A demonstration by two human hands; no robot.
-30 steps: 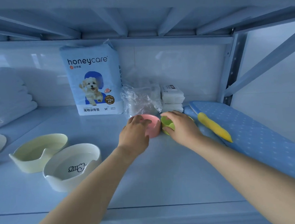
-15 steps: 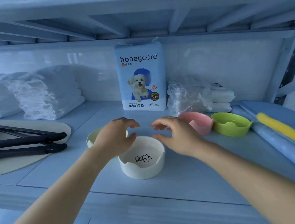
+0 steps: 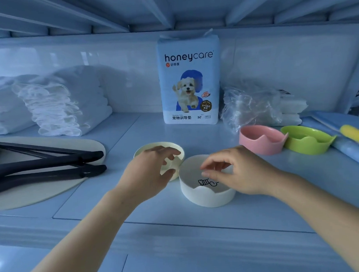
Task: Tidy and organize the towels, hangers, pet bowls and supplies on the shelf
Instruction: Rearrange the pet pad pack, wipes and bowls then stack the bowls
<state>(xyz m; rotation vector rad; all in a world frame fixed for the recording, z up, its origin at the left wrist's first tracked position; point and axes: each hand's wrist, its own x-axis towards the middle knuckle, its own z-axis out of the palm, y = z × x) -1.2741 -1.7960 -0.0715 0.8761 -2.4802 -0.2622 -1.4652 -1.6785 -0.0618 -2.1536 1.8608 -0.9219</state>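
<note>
While the left hand (image 3: 148,176) curls over the cream bowl (image 3: 154,146), the right hand (image 3: 243,173) curls over the white bowl (image 3: 208,196). Whether either grips, I cannot tell.

The bare left forearm (image 3: 90,230) and right forearm (image 3: 329,203) reach forward from the lower corners, converging toward the middle. The left hand (image 3: 149,174) is palm down, its fingers (image 3: 165,152) loosely curved and spread. The right hand (image 3: 240,172) hovers just beside it, not touching it, fingers bent toward the thumb in a loose claw, gripping nothing.
</note>
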